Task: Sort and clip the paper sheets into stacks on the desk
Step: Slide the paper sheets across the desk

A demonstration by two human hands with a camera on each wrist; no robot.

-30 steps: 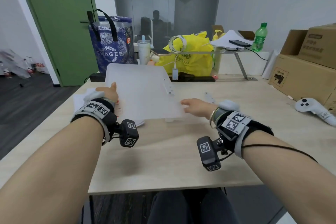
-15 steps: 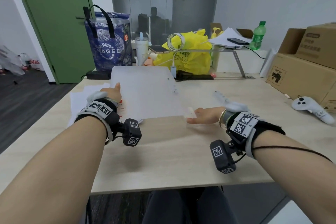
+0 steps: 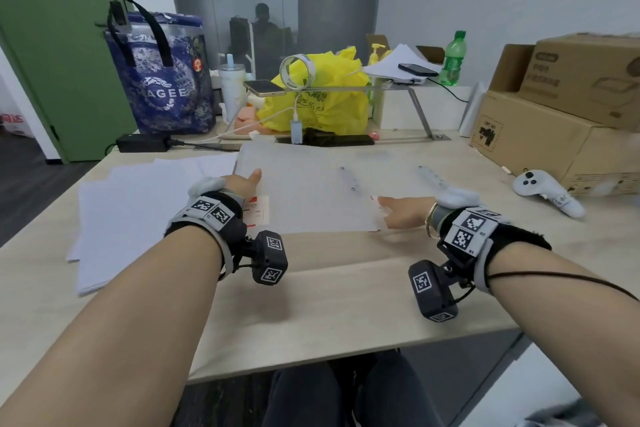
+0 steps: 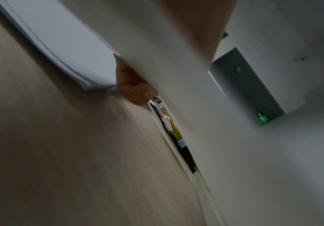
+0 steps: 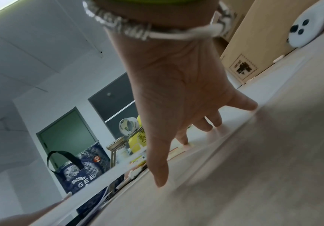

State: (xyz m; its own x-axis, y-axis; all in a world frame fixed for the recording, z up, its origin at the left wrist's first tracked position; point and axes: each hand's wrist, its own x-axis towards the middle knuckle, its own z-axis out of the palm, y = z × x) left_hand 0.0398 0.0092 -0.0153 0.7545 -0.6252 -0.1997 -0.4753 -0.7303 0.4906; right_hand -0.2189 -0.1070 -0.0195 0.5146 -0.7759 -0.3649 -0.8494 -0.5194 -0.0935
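A frosted translucent folder cover (image 3: 304,191) lies almost flat in the middle of the desk, with metal fastener strips (image 3: 348,178) showing on it. My left hand (image 3: 242,184) pinches its left edge, thumb on top; in the left wrist view a finger (image 4: 136,91) sits under the cover (image 4: 176,76). A sheet with red print (image 3: 258,210) shows beneath it. My right hand (image 3: 401,211) lies with straight fingers (image 5: 184,142) pressed on the paper at the cover's near right corner. A loose stack of white sheets (image 3: 138,204) spreads at the left.
A second fastener strip (image 3: 431,175) and a white controller (image 3: 547,189) lie at the right, beside cardboard boxes (image 3: 554,135). At the back stand a blue tote bag (image 3: 162,83), a yellow bag (image 3: 322,94), a metal shelf (image 3: 398,88) and a black adapter (image 3: 142,142).
The folder cover has come down from tilted up to nearly flat on the desk. My right hand has slid right, out to the cover's corner. The left hand keeps its hold.
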